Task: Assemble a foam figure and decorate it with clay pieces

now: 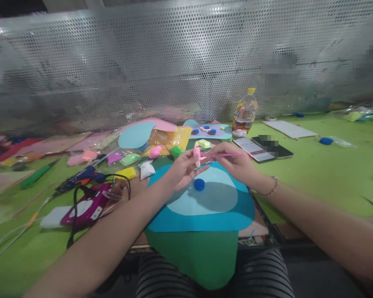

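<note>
My left hand (185,169) pinches a small pink clay figure (197,155) upright between its fingertips. Between the fingers of my right hand (231,160) is a thin pink stick tool (233,155), its tip against or very close to the figure. Below both hands lies a light blue paper shape (216,194) on a larger blue paper shape (166,221). A dark blue round disc (199,184) sits on the light blue paper, just under my left hand. A green paper piece (202,256) hangs over the table's front edge.
Several colored clay packets (126,173) lie left of the papers, with a glue gun (81,177) and a purple power strip (87,207) with cables. Behind stand a bottle (245,111) and a decorated paper piece (224,131). Two phones (255,149) lie to the right. A perforated metal screen (186,62) closes the back.
</note>
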`<state>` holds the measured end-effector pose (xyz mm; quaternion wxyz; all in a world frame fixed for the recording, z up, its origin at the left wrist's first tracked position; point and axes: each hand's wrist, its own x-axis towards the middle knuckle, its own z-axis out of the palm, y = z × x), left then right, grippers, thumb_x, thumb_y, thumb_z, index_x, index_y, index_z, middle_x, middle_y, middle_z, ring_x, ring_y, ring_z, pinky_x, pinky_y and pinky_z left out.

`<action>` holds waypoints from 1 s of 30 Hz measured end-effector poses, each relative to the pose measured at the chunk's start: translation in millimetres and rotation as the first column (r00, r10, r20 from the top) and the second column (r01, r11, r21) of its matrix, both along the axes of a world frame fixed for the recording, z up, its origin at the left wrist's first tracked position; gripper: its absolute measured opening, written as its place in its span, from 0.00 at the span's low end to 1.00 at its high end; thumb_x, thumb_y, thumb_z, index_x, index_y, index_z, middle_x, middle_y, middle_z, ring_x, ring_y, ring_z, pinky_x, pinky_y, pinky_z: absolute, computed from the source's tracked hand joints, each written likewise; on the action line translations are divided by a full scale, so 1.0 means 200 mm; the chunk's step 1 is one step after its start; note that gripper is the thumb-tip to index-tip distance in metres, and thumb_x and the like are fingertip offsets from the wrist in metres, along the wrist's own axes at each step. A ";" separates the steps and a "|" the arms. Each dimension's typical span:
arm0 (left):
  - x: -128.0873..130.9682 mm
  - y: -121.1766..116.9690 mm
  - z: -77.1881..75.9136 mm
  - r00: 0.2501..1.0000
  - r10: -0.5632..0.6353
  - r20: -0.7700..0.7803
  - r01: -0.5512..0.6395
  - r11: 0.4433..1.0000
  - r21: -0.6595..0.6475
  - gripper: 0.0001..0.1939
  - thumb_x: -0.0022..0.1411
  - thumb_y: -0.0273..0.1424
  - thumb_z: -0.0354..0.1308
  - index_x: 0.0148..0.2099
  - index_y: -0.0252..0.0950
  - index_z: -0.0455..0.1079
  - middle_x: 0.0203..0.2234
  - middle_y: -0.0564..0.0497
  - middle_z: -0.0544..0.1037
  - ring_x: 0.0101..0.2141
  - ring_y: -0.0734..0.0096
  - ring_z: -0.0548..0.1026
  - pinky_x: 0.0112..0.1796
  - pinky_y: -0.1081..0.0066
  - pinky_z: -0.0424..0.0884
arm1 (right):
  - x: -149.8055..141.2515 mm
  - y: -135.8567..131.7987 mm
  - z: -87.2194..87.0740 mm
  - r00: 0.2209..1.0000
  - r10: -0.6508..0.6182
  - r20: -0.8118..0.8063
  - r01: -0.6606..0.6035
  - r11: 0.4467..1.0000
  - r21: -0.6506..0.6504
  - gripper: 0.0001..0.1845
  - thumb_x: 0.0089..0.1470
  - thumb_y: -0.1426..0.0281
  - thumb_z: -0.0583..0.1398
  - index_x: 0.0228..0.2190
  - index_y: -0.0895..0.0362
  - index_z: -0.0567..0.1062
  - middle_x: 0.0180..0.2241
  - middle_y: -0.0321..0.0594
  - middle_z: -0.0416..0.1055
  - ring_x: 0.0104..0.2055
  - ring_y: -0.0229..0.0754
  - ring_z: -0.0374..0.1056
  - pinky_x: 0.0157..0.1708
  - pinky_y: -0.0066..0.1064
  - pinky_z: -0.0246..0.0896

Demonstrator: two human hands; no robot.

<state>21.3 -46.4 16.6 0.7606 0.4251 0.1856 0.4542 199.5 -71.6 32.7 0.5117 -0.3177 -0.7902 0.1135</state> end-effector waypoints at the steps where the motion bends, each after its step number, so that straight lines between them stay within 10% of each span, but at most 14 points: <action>1: 0.00 0.00 0.00 1.000 0.027 -0.006 -0.027 1.000 0.007 0.05 0.53 0.25 0.62 0.34 0.33 0.70 0.26 0.52 0.73 0.35 0.73 0.74 0.41 0.70 0.69 | 0.00 0.00 0.00 0.999 0.022 -0.028 -0.022 1.000 -0.020 0.07 0.54 0.74 0.55 0.34 0.56 0.73 0.32 0.41 0.73 0.36 0.40 0.69 0.35 0.34 0.67; 11: 0.00 0.01 0.01 0.996 0.088 0.024 -0.086 0.995 -0.056 0.09 0.47 0.25 0.67 0.32 0.33 0.70 0.29 0.53 0.76 0.30 0.82 0.73 0.35 0.80 0.68 | 0.02 0.09 -0.05 0.851 0.162 -0.500 -0.341 0.894 -0.292 0.06 0.48 0.67 0.64 0.31 0.54 0.78 0.35 0.40 0.76 0.37 0.39 0.71 0.38 0.34 0.70; 30: 0.00 0.02 -0.01 0.993 0.111 0.027 -0.111 0.994 -0.002 0.10 0.45 0.28 0.68 0.29 0.30 0.71 0.25 0.50 0.78 0.29 0.77 0.76 0.35 0.79 0.71 | 0.01 0.02 0.00 0.969 0.166 -0.182 -0.201 0.960 -0.193 0.09 0.55 0.67 0.58 0.35 0.50 0.79 0.38 0.39 0.76 0.44 0.42 0.70 0.43 0.38 0.69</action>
